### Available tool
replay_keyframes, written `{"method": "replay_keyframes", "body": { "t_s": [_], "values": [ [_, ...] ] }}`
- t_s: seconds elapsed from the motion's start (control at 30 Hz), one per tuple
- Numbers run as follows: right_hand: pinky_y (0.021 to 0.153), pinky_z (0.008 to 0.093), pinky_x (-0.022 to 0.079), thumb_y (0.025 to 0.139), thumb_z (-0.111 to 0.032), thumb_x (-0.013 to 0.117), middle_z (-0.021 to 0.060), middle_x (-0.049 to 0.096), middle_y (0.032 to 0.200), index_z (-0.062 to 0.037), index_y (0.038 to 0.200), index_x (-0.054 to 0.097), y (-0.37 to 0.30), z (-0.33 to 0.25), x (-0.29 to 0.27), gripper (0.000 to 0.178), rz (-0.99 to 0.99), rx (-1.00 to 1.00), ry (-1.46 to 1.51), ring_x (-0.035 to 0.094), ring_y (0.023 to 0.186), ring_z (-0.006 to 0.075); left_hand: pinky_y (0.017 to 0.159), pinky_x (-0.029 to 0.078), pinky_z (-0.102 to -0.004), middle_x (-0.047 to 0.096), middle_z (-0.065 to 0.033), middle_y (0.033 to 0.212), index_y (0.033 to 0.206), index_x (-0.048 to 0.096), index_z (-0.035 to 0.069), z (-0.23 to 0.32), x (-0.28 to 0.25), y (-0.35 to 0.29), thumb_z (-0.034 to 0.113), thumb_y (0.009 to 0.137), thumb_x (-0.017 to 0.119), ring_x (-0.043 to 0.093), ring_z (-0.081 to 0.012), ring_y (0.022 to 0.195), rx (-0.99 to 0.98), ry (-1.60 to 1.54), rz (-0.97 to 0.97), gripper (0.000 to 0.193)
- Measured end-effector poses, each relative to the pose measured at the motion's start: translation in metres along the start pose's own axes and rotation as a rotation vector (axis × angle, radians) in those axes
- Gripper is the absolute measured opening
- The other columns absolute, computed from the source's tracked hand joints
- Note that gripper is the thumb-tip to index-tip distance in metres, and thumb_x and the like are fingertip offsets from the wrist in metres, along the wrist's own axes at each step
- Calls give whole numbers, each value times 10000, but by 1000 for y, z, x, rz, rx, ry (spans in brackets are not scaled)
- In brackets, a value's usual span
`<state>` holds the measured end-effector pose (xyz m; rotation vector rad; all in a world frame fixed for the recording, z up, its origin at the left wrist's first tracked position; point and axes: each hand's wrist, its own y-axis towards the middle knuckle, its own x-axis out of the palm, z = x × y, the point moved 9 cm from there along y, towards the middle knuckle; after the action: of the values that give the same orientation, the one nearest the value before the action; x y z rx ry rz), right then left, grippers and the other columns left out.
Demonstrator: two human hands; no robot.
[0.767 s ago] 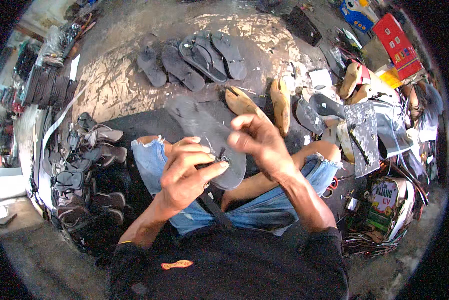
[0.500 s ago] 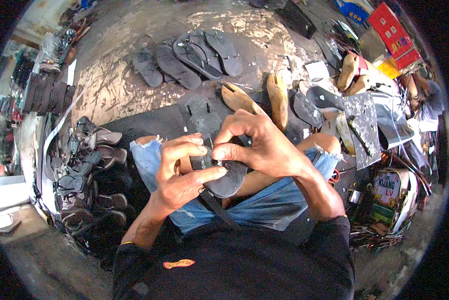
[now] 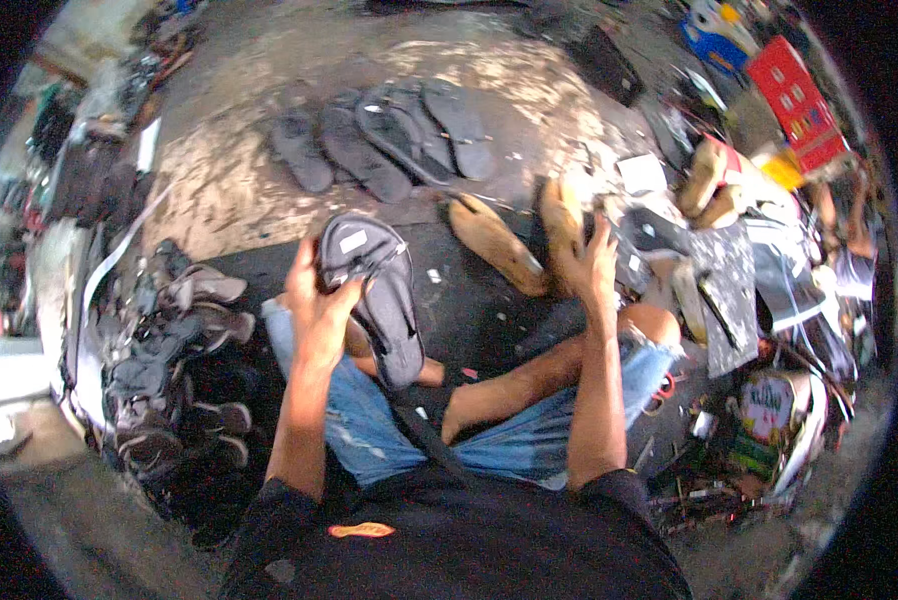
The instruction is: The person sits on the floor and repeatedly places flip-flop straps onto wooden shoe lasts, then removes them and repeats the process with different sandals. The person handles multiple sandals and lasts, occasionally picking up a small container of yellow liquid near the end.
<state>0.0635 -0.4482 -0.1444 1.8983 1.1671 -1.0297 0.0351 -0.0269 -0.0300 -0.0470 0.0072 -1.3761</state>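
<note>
My left hand (image 3: 317,312) is closed around the upper end of a dark grey flip-flop sandal (image 3: 394,315). Its sole faces up at me, a dark strap crosses it, and a small white label shows at the gripped end. Out to the right, my right hand (image 3: 591,268) is stretched forward with thumb and fingers apart, over the near end of a pale wooden shoe last (image 3: 561,205). Motion blurs its fingertips, and whether they touch the last is unclear. A second wooden last (image 3: 494,245) lies just left of it.
Several dark sandals (image 3: 364,145) lie in a row at the far middle. Stacked sandals (image 3: 204,310) fill the left side. On the right are scattered sheet pieces (image 3: 719,300), a tin (image 3: 769,420) and a red box (image 3: 797,105). My crossed legs (image 3: 514,385) frame the near work area.
My hands have parted. The left has carried the sandal up and left, tilting it. The right has let go and moved right to the wooden last. The view has shifted slightly.
</note>
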Motion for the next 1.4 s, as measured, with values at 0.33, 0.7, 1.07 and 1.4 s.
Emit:
{"method": "replay_keyframes", "body": {
  "t_s": [0.33, 0.7, 1.07, 1.4],
  "values": [
    [971, 423, 553, 911, -317, 763, 187, 704, 1231, 28, 1436, 547, -82, -76, -71, 664, -231, 278, 1238, 706, 1069, 300, 1106, 467, -698, 603, -168, 1416, 1526, 464, 180, 3, -30, 41, 206, 981, 542, 573, -376, 1352, -78, -1034, -135, 551],
    [869, 356, 619, 984, -277, 703, 161, 746, 1138, 77, 1361, 600, -181, -151, -69, 528, -801, 329, 1408, 739, 985, 216, 1030, 545, -662, 577, -177, 1419, 1620, 343, 213, 29, -21, 22, 42, 947, 663, 591, -402, 1324, 34, -756, 49, 765],
    [1203, 529, 378, 909, -119, 779, 309, 534, 1523, 34, 1484, 541, -202, -203, -107, 641, -207, -387, 975, 477, 1463, 449, 1080, 484, -710, 555, -182, 1482, 1457, 496, 216, 14, 53, -24, 493, 1071, 559, 520, -447, 1399, -226, -957, -296, 480],
    [760, 555, 658, 960, -703, 579, 320, 580, 1403, -81, 1580, 397, -227, -177, -20, 897, -1164, 874, 2065, 716, 1004, 402, 1243, 359, -481, 483, -117, 1598, 1621, 355, 87, 10, 54, -30, 719, 1041, 395, 472, -299, 1461, -185, -645, -261, 859]
  ]
}}
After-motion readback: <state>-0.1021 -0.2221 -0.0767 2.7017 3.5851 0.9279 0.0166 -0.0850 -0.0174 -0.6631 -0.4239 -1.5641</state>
